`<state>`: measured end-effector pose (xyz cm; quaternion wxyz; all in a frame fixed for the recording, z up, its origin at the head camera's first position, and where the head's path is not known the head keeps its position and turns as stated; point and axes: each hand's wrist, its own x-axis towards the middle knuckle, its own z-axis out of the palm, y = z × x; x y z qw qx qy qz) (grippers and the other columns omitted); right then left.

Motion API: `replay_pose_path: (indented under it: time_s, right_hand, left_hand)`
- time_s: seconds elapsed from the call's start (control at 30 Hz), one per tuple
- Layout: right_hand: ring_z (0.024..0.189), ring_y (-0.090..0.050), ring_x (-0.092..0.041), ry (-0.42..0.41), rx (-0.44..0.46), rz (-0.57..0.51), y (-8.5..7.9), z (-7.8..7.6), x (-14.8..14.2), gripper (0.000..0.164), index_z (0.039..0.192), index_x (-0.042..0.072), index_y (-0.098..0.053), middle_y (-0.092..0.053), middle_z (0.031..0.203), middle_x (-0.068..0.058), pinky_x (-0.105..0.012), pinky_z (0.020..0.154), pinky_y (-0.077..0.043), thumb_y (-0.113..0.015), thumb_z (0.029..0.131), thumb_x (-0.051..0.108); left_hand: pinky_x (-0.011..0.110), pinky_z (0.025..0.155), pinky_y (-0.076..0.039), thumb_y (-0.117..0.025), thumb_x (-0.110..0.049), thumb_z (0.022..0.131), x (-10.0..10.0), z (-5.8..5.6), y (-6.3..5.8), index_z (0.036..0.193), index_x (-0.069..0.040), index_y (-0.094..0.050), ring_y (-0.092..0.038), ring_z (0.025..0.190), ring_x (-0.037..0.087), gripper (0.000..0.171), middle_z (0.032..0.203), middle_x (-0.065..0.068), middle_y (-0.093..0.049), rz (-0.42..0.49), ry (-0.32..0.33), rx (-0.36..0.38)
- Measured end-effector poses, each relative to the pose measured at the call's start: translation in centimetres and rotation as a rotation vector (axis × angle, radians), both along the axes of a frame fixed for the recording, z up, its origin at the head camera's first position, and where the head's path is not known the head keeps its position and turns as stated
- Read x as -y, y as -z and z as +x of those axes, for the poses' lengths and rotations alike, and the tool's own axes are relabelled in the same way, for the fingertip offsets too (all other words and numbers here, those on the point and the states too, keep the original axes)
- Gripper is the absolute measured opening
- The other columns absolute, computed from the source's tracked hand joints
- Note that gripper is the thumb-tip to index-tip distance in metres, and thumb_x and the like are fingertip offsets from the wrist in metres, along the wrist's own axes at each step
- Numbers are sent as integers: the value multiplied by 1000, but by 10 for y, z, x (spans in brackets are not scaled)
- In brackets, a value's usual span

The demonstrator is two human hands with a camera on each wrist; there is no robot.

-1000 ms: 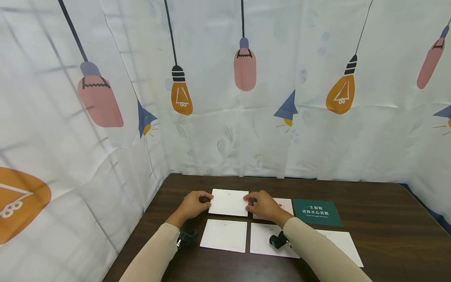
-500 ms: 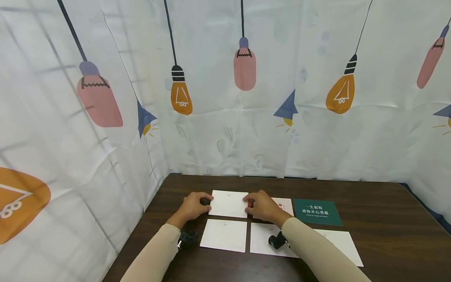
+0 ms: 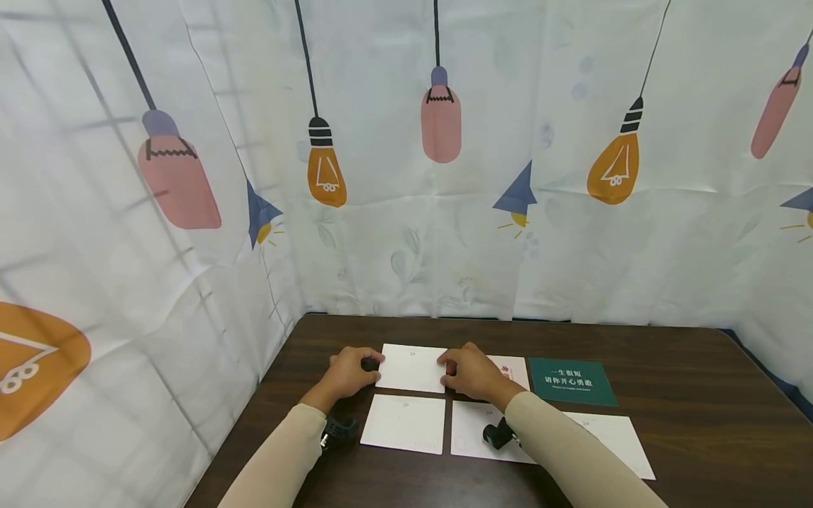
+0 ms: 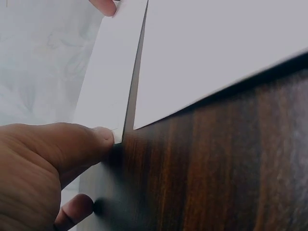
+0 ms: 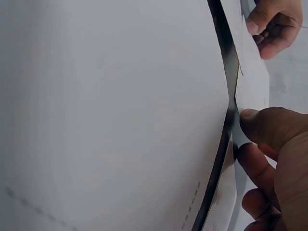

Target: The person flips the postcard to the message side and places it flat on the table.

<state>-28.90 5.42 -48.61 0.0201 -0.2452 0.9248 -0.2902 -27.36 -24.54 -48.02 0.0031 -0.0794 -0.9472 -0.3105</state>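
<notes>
Dark wood table (image 3: 686, 395) below you, lamp-print curtain (image 3: 406, 268) beyond, and your left hand (image 3: 346, 372) grips the white card (image 3: 411, 368) by its left edge! Your right hand (image 3: 473, 370) pinches the right edge, at the back row's left end! Just nearer you, a second white card (image 3: 403, 423); the red-printed card (image 3: 513, 368) peeks past your right hand, green card (image 3: 574, 382) beyond it

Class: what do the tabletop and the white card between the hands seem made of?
Tabletop: wood or wood-look laminate, slight sheen; dark brown with streaked grain. White card: probably stiff paper, matte; thin edge, no bright glare.
</notes>
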Motion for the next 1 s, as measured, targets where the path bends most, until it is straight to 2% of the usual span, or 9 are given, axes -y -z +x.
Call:
replay_pose_path:
  time_s: [0.4, 0.67, 0.83, 1.0]
  right_hand:
    - [96, -50, -15, -27, -40, 49, -6, 1, 0, 27, 114, 16, -77, -57, 81, 15, -32, 72, -46, -82, 88, 24]
    - [94, -50, -15, -27, -55, 63, -5, 3, 1, 25, 111, 15, -78, -57, 82, 14, -33, 73, -46, -82, 88, 23]
    - [94, -50, -14, -10, -14, 37, -3, 3, 0, 27, 114, 15, -76, -58, 84, 13, -33, 75, -47, -81, 89, 24]
    - [99, -51, -17, 11, 24, -46, -5, 2, -5, 27, 114, 10, -74, -60, 86, 11, -33, 76, -49, -80, 90, 20]
  left_hand:
    - [58, 95, -29, -84, -15, 86, 0, 1, -1, 115, -18, -77, -54, 122, 37, 31, 127, 8, -69, -50, 14, -38]
    - [58, 97, -27, -83, -16, 87, 0, 2, 0, 112, -19, -77, -53, 124, 38, 26, 120, 4, -71, -42, 11, -28]
    - [58, 98, -27, -82, -18, 88, 1, 2, 1, 112, -20, -77, -52, 124, 37, 24, 121, 5, -70, -48, 13, -18]
    - [57, 96, -27, -81, -18, 89, 2, 4, 1, 111, -21, -77, -54, 122, 35, 22, 117, 1, -71, -49, 25, -34]
